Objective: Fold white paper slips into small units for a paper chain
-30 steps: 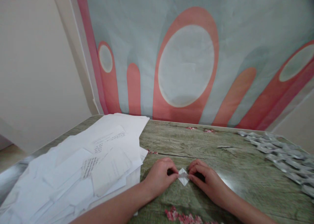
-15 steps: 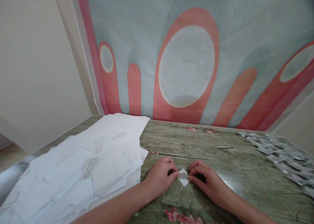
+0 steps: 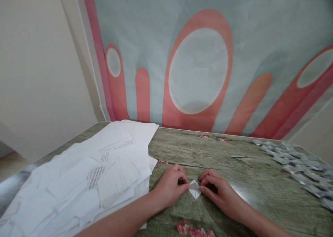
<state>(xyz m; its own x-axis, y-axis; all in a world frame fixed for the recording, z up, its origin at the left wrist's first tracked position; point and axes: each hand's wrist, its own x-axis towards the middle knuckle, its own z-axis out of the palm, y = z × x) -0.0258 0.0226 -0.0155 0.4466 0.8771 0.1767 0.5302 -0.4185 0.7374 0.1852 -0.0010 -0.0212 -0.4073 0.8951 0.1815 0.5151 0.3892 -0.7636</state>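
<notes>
A small folded white paper piece (image 3: pixel 195 189) lies on the green wood-patterned table (image 3: pixel 208 154) near its front edge. My left hand (image 3: pixel 170 187) pinches the piece's left side with curled fingers. My right hand (image 3: pixel 218 192) presses and pinches its right side, fingers bent. Both hands rest on the tabletop, their fingertips nearly meeting over the paper.
A loose pile of white sheets (image 3: pixel 91 174), some printed, covers the table's left part. Several folded paper pieces (image 3: pixel 299 160) lie in a row at the right. A grey and red patterned cloth (image 3: pixel 197 63) hangs behind the table.
Both hands stay on the small folded paper, with only slight finger shifts. The view has drifted a little.
</notes>
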